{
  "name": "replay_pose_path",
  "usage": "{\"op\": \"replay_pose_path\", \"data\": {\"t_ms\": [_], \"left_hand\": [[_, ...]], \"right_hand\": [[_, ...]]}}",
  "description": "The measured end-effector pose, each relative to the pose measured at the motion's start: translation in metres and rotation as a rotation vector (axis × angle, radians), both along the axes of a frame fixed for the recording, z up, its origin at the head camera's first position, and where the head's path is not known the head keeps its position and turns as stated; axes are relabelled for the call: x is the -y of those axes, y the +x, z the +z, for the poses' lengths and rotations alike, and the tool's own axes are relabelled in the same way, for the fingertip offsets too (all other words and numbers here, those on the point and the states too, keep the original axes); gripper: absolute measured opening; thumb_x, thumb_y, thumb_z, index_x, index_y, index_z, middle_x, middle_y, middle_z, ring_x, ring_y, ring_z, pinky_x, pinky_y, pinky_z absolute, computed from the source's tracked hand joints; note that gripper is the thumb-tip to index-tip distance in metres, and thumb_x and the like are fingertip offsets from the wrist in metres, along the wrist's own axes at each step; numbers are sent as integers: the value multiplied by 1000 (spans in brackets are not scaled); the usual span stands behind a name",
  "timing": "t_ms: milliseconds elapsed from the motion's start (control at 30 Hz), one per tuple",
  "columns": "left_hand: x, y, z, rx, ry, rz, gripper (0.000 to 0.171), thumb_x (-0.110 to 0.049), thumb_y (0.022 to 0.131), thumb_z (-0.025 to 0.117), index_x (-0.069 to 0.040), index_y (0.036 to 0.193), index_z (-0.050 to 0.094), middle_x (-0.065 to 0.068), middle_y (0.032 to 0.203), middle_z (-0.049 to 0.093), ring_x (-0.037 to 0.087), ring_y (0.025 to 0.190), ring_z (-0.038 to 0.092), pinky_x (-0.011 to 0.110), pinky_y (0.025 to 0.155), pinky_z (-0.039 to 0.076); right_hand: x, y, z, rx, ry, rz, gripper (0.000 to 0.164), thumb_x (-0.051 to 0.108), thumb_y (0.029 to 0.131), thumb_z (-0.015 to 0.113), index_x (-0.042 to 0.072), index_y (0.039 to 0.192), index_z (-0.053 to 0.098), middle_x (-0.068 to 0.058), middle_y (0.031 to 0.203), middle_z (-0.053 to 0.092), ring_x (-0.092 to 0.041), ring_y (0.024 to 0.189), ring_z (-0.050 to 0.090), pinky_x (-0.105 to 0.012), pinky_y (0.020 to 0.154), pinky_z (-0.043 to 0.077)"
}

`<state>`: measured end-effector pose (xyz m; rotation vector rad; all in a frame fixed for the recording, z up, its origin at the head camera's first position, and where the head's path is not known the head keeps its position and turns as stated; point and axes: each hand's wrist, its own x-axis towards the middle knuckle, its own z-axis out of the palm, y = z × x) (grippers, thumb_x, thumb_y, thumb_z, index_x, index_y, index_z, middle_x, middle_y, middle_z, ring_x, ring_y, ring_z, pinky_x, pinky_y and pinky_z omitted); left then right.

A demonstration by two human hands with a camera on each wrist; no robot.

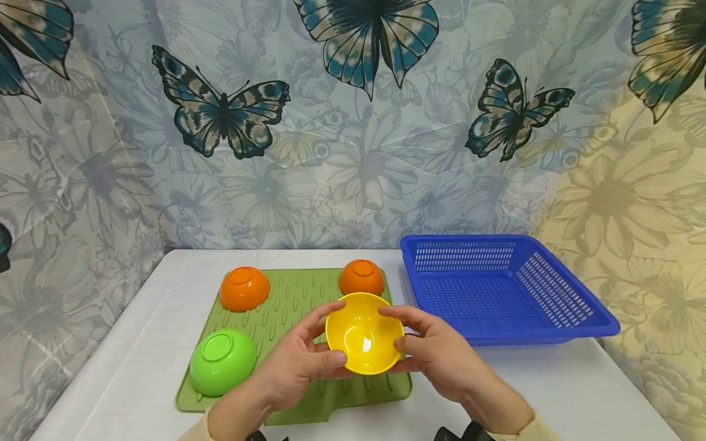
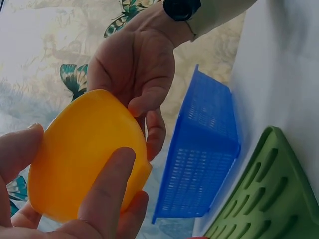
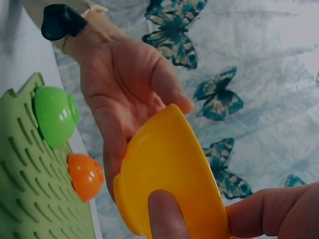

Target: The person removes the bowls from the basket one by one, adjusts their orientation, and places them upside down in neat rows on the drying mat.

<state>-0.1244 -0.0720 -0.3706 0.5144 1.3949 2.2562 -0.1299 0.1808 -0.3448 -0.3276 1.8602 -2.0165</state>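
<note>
A yellow bowl (image 1: 364, 334) is held up above the mat's front right part, tilted so its glossy inside faces the head camera. My left hand (image 1: 300, 361) grips its left side, thumb at the rim and fingers around the outside. On the opposite side my right hand (image 1: 438, 352) holds the rim between thumb and fingers. Both wrist views show the yellow bowl's outer wall with fingers against it. Below lies a green drying mat (image 1: 298, 404). Upside down on it rest a green bowl (image 1: 223, 362), an orange bowl (image 1: 245, 289) and another orange bowl (image 1: 361, 277).
A blue slotted plastic basket (image 1: 518, 300) stands on the right of the white-covered table (image 1: 138, 331), beside the mat. Butterfly-print cloth (image 1: 353, 184) hangs behind the table and along its sides.
</note>
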Motion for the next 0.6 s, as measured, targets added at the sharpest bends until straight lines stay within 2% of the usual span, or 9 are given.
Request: {"op": "replay_pose_path", "data": {"t_ms": [200, 367, 400, 467, 533, 600], "left_hand": [[1, -1, 1, -5, -22, 18, 74, 6, 90, 69, -8, 153, 33, 24, 151, 27, 36, 114, 60, 50, 91, 52], [3, -3, 0, -84, -148, 115, 74, 3, 86, 75, -10, 150, 41, 20, 153, 27, 34, 115, 58, 41, 87, 55], [4, -3, -1, -102, -183, 139, 73, 2, 85, 76, -12, 149, 43, 20, 152, 30, 33, 113, 58, 38, 85, 56], [5, -3, -1, -139, -259, 181, 72, -1, 85, 78, -16, 148, 47, 21, 147, 38, 32, 107, 60, 32, 78, 56], [7, -4, 0, -181, -318, 206, 71, -1, 85, 79, -19, 147, 49, 18, 145, 41, 33, 103, 62, 30, 75, 56], [8, -4, 0, -246, -377, 229, 69, -2, 85, 79, -21, 145, 51, 16, 147, 41, 34, 108, 61, 31, 76, 56]], "right_hand": [[-1, 1, 1, -9, 4, 13, 56, -4, 92, 59, 0, 146, 45, -28, 147, 33, -39, 107, 61, -52, 84, 55], [-8, -3, 12, -92, 25, -74, 62, 9, 98, 62, 12, 154, 36, -26, 146, 36, -39, 115, 56, -50, 86, 54], [-10, -4, 14, -96, 2, -90, 61, 13, 100, 61, 14, 155, 35, -26, 144, 39, -39, 115, 57, -50, 86, 55], [-15, -8, 18, -60, -102, -69, 58, 17, 103, 55, 15, 156, 31, -25, 139, 46, -39, 112, 60, -52, 87, 54], [-19, -11, 18, 18, -245, 11, 55, 22, 107, 47, 14, 157, 25, -25, 134, 52, -40, 110, 62, -54, 90, 51], [-22, -14, 16, 123, -365, 99, 55, 28, 109, 38, 13, 159, 18, -26, 133, 55, -42, 112, 62, -56, 93, 48]]}}
